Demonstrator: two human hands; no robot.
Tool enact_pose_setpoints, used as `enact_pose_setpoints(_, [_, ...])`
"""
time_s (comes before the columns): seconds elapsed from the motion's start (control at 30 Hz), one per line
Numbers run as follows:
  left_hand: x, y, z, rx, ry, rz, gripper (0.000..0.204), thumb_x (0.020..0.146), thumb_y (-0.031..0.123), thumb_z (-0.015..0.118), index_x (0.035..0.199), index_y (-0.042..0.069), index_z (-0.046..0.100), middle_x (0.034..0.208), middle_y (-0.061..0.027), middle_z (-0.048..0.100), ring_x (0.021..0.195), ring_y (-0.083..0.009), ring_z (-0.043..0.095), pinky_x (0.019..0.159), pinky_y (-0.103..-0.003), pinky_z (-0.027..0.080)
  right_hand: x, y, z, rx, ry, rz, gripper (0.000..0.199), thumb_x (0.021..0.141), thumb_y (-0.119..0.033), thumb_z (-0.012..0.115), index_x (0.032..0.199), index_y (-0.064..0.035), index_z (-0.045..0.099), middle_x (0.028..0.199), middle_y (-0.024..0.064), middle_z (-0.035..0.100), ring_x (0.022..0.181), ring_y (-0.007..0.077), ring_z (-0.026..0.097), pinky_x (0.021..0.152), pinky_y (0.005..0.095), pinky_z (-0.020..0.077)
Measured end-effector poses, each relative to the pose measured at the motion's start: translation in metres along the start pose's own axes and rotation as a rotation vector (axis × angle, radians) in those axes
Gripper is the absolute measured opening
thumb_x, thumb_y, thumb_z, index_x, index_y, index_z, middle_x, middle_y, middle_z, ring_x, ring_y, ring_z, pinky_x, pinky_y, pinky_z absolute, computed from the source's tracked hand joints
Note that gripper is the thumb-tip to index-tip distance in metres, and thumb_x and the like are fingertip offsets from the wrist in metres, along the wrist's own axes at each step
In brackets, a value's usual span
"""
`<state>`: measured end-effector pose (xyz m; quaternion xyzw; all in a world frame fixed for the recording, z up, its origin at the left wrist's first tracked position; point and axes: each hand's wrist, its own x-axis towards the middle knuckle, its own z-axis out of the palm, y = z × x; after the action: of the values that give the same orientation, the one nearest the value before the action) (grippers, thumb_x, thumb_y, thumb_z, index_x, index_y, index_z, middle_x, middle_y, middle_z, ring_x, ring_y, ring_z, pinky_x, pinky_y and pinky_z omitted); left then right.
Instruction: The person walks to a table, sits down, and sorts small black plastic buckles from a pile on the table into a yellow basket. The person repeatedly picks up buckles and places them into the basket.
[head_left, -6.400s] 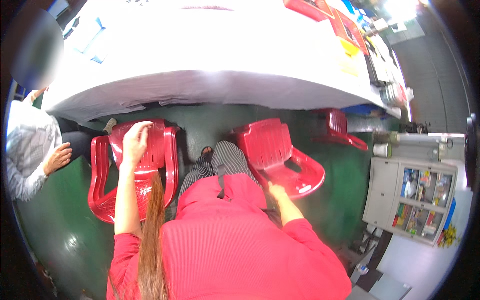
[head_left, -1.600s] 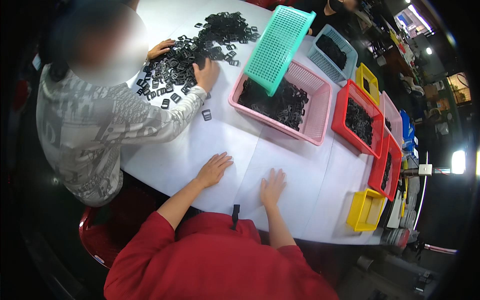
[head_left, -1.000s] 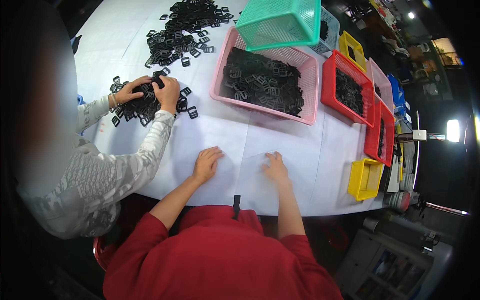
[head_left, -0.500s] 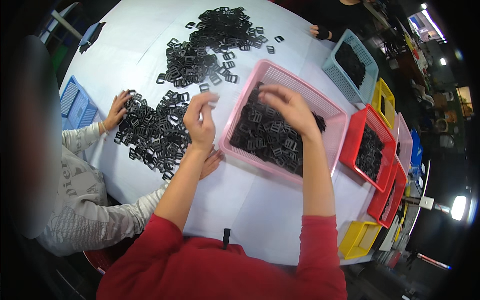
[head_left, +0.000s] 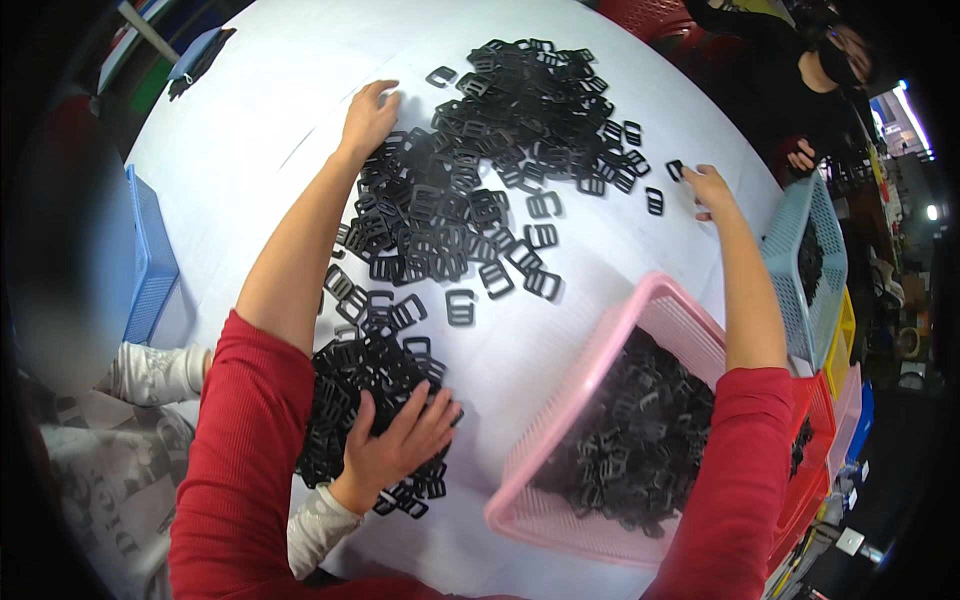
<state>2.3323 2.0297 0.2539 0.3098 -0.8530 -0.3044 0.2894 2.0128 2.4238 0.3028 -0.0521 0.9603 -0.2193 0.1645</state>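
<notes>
1. Half a second ago both of the person's hands were over the pink basket (head_left: 560, 440); now both arms stretch far across the white table (head_left: 260, 130), one to each side of the big pile of black buckles (head_left: 480, 180). The work has shifted from the basket to the loose heap.
2. The left hand (head_left: 368, 110) lies flat, fingers spread and holding nothing, at the far left edge of the pile, its fingertips touching the outermost buckles.
3. The right hand (head_left: 708, 188) sits at the far right fringe, fingers loosely curled; a single stray buckle (head_left: 675, 170) lies just beside its fingertips, and I cannot tell whether it is pinched.
4. The heap lies between the two hands, as if to be swept nearer.
5. At the near left, a co-worker's hand (head_left: 395, 445) in a grey sleeve presses on a second, smaller pile (head_left: 350, 380), just left of the pink basket.
</notes>
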Motion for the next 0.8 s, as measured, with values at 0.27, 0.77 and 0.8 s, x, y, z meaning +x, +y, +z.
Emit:
enact_pose_setpoints(0.27, [0.073, 0.023, 0.069, 0.063, -0.357, 0.19, 0.064, 0.093, 0.055, 0.04, 0.14, 0.011, 0.043, 0.137, -0.018, 0.049, 0.126, -0.0345, 0.048, 0.115, -0.051, 0.012, 0.005, -0.089, 0.054, 0.002, -0.137, -0.238, 0.069, 0.08, -0.058, 0.065, 0.121, -0.003, 0.055, 0.096, 0.0133, 0.066, 0.084, 0.021, 0.065, 0.063, 0.0355, 0.0518])
enact_pose_setpoints(0.77, [-0.023, 0.243, -0.024, -0.841, 0.213, 0.312, 0.028, 0.097, 0.008, 0.046, 0.122, -0.002, 0.055, 0.119, -0.0143, 0.061, 0.11, -0.0229, 0.06, 0.09, -0.035, 0.051, -0.411, 0.036, -0.121, -0.16, 0.66, -1.029, 0.042, 0.072, -0.006, 0.067, 0.113, -0.0126, 0.061, 0.116, 0.011, 0.056, 0.107, 0.0301, 0.055, 0.089, 0.0406, 0.0439])
enact_pose_setpoints(0.8, [-0.048, 0.28, -0.027, -0.85, 0.149, 0.35, 0.029, 0.098, 0.008, 0.045, 0.123, -0.003, 0.054, 0.12, -0.0147, 0.06, 0.111, -0.0228, 0.06, 0.091, -0.035, 0.05, -0.439, 0.067, -0.138, -0.201, 0.704, -0.919, 0.043, 0.072, -0.005, 0.067, 0.114, -0.0123, 0.061, 0.116, 0.011, 0.056, 0.107, 0.0303, 0.055, 0.09, 0.0407, 0.0439])
